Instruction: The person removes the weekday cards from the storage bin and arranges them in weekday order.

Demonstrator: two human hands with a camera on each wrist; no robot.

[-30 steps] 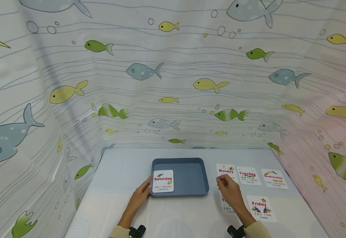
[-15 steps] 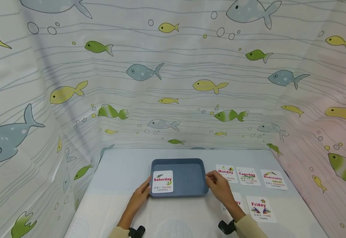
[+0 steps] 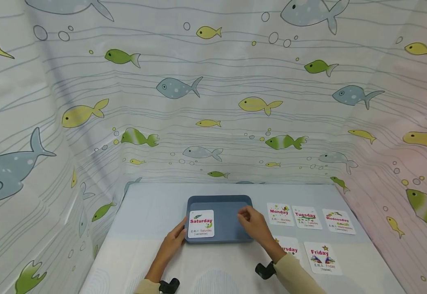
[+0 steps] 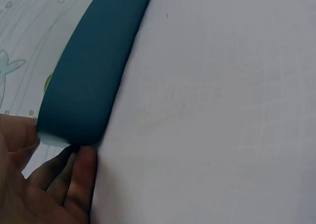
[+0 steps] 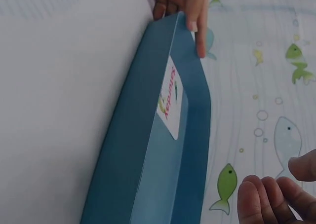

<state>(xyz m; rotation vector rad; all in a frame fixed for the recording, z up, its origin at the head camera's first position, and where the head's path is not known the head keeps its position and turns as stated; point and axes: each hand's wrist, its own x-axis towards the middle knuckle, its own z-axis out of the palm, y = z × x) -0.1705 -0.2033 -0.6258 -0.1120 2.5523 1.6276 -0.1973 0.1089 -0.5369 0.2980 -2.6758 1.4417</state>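
A blue-grey tray (image 3: pixel 228 230) sits on the table with a white "Saturday" card (image 3: pixel 201 230) lying in its left part. My left hand (image 3: pixel 172 241) grips the tray's near left corner. In the right wrist view, the thumb of that left hand (image 5: pixel 185 4) lies on the rim, with its other fingers at the outer wall. Over the tray's right part is my right hand (image 3: pixel 255 226), fingers loosely bent and nothing visible in them. The right wrist view shows this hand's fingertips (image 5: pixel 261 194) apart from the thumb.
Right of the tray, cards reading "Monday" (image 3: pixel 279 218), "Tuesday" (image 3: pixel 306 222) and "Wednesday" (image 3: pixel 338 226) form a row. Nearer lie a partly covered "Thursday" card (image 3: pixel 290 248) and a "Friday" card (image 3: pixel 323 261). A fish-patterned sheet (image 3: pixel 213 134) hangs behind the table.
My right hand has moved left from above the Monday and Thursday cards, past the tray's right edge, to over the tray. The left hand, tray and Saturday card have stayed put.
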